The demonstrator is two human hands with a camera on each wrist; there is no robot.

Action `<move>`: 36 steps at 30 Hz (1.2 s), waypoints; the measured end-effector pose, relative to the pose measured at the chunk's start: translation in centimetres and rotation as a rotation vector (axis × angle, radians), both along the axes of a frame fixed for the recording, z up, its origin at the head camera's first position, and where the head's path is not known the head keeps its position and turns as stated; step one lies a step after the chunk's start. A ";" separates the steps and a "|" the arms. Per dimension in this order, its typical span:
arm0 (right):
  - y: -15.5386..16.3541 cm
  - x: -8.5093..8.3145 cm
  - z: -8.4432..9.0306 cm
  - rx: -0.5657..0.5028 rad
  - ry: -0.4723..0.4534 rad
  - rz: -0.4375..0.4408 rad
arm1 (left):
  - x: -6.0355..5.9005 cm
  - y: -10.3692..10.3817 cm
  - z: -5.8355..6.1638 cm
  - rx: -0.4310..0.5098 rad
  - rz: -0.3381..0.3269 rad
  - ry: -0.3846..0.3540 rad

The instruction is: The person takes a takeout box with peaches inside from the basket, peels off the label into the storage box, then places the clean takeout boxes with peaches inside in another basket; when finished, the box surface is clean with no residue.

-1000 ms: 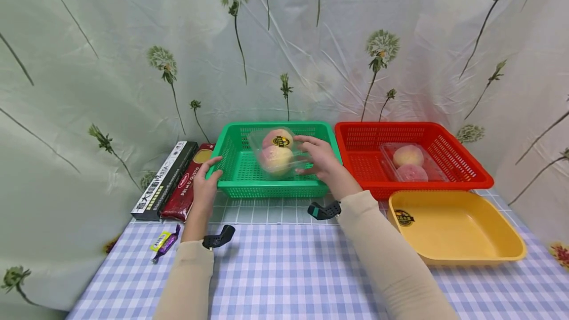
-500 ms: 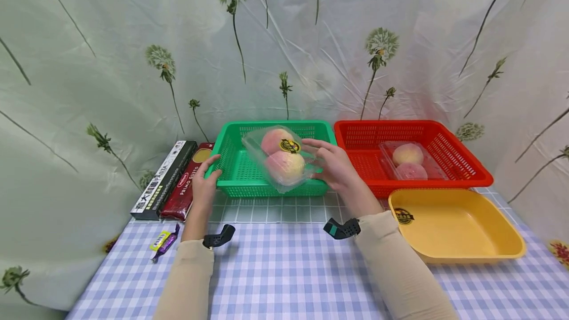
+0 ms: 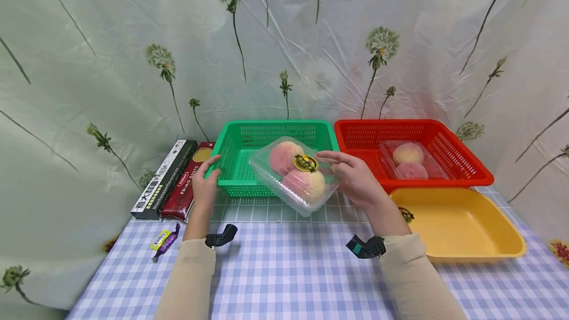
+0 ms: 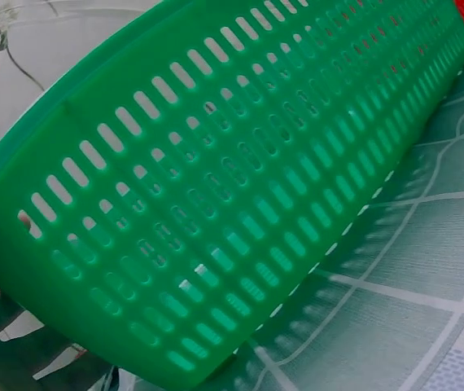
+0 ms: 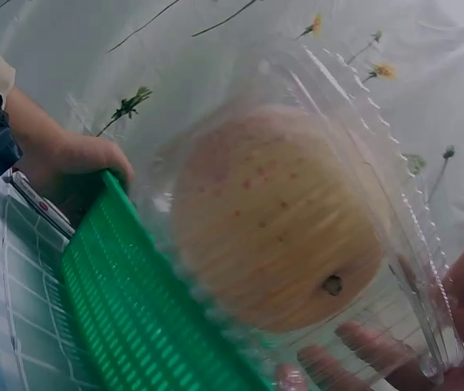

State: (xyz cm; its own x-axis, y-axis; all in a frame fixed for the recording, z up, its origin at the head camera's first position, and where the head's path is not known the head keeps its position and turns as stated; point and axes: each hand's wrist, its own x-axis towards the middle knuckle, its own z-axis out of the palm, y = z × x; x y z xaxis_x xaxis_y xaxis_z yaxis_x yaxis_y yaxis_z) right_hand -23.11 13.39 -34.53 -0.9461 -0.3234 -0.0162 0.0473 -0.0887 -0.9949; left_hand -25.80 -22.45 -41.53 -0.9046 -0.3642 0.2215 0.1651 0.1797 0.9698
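My right hand holds a clear plastic clamshell by its right side, fingers beneath it in the right wrist view. Inside are two pink-and-yellow peaches; a black and gold sticker marks the lid. The pack is tilted and overlaps the front rim of a green slotted basket in the head view. At the basket's left rim my left hand grips the edge, thumb inside. The left wrist view is mostly filled by the basket's wall.
To the right, a red basket holds another peach pack. A yellow tub stands in front of it. A black-and-white pasta box, a red pasta bag and two small wrapped sweets lie left.
My right hand has brought the peach clamshell from inside the green basket toward me and rightward, out over the front rim. My left hand has stayed on the basket's left rim.
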 end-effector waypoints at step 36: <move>5.4 0.4 -4.0 0.205 0.236 0.403 | 3.4 6.3 6.6 -0.293 -0.258 0.206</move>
State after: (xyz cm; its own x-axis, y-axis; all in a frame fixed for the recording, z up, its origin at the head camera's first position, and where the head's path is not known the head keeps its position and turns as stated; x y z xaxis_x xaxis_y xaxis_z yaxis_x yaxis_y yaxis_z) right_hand -22.75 18.77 -38.56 -0.7325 -0.6759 0.0815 -0.1902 0.0883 -0.9778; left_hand -22.36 -16.13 -34.91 -0.8837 -0.0273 0.4672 0.4252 0.3701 0.8259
